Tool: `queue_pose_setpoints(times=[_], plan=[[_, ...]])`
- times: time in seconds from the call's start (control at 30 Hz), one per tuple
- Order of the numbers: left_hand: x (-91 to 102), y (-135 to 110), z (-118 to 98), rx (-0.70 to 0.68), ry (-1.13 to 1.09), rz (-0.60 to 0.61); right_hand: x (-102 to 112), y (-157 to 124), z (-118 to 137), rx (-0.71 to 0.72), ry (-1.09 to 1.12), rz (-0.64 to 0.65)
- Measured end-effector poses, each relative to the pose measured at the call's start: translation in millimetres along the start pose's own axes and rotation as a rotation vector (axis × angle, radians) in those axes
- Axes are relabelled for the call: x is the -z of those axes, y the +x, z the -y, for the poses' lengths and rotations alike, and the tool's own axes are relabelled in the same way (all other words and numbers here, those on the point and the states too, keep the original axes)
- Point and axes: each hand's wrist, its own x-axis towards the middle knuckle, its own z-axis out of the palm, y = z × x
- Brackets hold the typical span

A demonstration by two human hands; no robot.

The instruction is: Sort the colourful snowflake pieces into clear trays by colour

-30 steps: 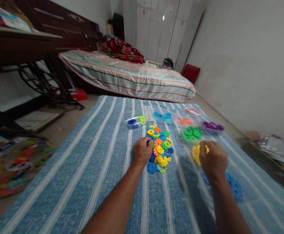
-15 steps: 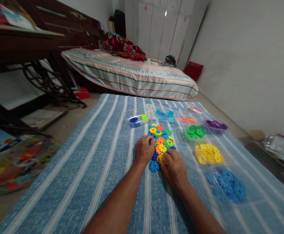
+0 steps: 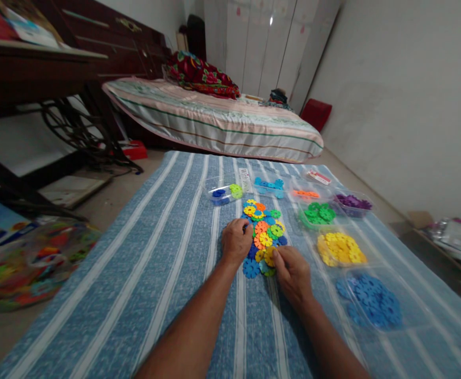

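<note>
A mixed pile of toothed plastic flower discs (image 3: 261,227) in orange, yellow, green and blue lies on the striped cloth between my hands. My right hand (image 3: 295,271) is closed at the pile's near right side, pinching a yellow flower disc (image 3: 268,256) between thumb and finger. Against the pile's left edge rests my left hand (image 3: 236,242), its fingers curled; a bit of dark blue shows by the fingertips, but what they hold is hidden. A blue disc (image 3: 251,268) lies at the near end of the pile.
Clear boxes stand around the pile: yellow discs (image 3: 341,248), blue discs (image 3: 374,300), green discs (image 3: 319,213), purple discs (image 3: 352,202), orange discs (image 3: 306,194) and light blue discs (image 3: 270,185). Another box (image 3: 224,192) holds dark blue and lime ones. A bed (image 3: 214,118) stands beyond.
My right hand has drawn slightly right, its fingers now pinching a yellow disc and uncovering discs at the pile's near end. My left hand stays about where it was.
</note>
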Motion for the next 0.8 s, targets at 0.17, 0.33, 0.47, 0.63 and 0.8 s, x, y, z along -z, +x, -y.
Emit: queue_pose_setpoints(times=[0.17, 0.33, 0.47, 0.63, 0.8], plan=[[0.2, 0, 0, -0.011, -0.007, -0.004, 4, 1, 4, -0.063, 0.132, 0.002], [0.5, 0, 0, 0.003, -0.012, -0.004, 10, 4, 7, -0.085, 0.198, -0.050], [0.1, 0, 0, 0.003, -0.010, 0.002, 26, 13, 4, -0.039, 0.104, -0.135], [-0.5, -1, 1, -0.014, -0.009, -0.007, 63, 32, -19, 0.073, -0.316, -0.352], [0.2, -1, 0, -0.012, -0.008, -0.002, 71, 35, -27, 0.053, -0.583, -0.421]])
